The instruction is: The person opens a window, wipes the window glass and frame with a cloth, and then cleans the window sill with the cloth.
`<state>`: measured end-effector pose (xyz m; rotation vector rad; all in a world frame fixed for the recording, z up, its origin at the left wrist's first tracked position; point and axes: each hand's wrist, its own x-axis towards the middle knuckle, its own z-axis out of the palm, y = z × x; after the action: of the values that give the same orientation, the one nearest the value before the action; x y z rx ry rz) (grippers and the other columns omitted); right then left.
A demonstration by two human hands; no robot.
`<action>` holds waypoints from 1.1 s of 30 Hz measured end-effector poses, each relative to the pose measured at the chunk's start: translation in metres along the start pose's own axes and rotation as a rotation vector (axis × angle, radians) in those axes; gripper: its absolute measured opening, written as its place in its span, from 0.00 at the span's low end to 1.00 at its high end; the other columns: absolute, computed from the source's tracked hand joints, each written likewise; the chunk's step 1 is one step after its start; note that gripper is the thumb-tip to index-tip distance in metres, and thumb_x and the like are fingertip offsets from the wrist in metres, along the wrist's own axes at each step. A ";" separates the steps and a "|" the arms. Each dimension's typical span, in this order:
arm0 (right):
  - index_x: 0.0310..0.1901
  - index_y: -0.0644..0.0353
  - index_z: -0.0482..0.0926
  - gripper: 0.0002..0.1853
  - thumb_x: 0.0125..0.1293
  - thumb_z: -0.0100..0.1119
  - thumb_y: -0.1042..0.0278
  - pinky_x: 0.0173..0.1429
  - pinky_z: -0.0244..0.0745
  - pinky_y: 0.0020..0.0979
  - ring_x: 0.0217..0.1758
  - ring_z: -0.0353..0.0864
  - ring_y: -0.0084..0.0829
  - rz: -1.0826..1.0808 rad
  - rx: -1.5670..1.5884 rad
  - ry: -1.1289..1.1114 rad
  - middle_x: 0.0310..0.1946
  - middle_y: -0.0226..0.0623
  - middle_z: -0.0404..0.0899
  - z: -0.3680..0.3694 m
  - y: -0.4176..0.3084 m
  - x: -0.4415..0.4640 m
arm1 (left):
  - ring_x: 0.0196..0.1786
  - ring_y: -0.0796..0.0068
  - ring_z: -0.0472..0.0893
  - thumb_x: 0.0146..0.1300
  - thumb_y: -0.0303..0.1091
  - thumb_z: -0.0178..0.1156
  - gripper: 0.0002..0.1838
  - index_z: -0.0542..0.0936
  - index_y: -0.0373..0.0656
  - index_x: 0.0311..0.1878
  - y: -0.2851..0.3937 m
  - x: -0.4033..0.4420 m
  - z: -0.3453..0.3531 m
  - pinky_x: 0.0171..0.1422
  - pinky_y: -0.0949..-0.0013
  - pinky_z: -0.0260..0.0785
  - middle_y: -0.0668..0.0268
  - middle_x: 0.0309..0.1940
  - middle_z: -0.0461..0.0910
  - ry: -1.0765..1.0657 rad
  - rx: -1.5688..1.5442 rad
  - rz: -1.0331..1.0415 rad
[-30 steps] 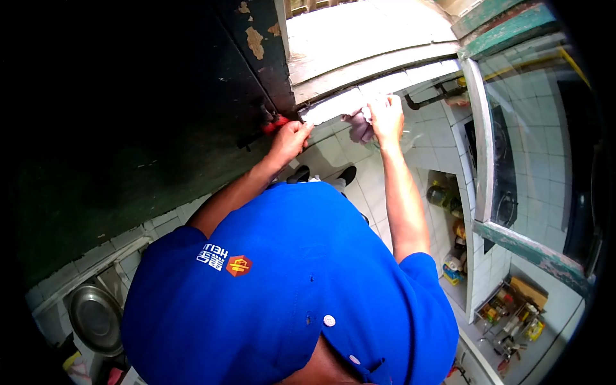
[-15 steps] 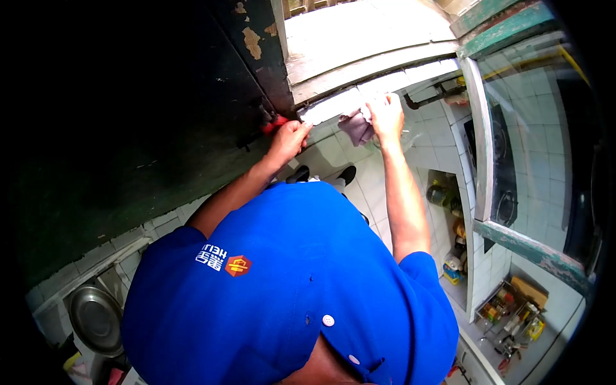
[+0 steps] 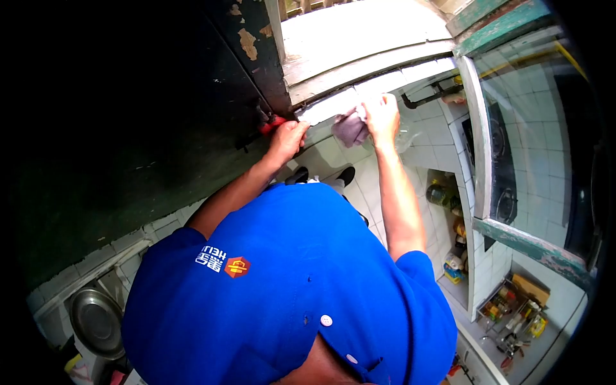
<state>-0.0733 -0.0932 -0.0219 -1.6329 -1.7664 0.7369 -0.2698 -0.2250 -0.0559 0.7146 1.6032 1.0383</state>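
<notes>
A purple-grey cloth (image 3: pixel 351 129) hangs bunched from my right hand (image 3: pixel 383 120), whose fingers are closed on it at the bright, white-tiled window ledge (image 3: pixel 382 84). To the left, my left hand (image 3: pixel 287 142) has its fingers pinched together at the ledge's left end. What the left fingers hold, if anything, cannot be made out. Right beside them is a red object (image 3: pixel 272 123) against the dark door panel (image 3: pixel 160 128), its kind unclear.
An open window casement (image 3: pixel 484 141) with a peeling green frame stands at the right. Below it are a shelf niche with bottles (image 3: pixel 443 194) and a rack of kitchen items (image 3: pixel 513 317). A round metal pan (image 3: pixel 97 321) leans at lower left. A dark pipe (image 3: pixel 427 97) runs past the ledge.
My right hand and the cloth have shifted slightly left along the ledge, and the cloth bunches differently. The left hand stays at nearly the same spot.
</notes>
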 end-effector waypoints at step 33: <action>0.42 0.62 0.75 0.27 0.51 0.70 0.48 0.46 0.74 0.42 0.40 0.82 0.45 0.038 0.138 0.100 0.36 0.50 0.82 0.009 0.011 -0.003 | 0.20 0.83 0.70 0.65 0.52 0.56 0.20 0.74 0.47 0.25 0.006 -0.001 -0.003 0.24 0.76 0.61 0.73 0.19 0.73 -0.040 0.039 -0.080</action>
<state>-0.0726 -0.0957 -0.0362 -1.5871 -1.5832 0.7629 -0.2729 -0.2244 -0.0495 0.6876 1.6084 0.9321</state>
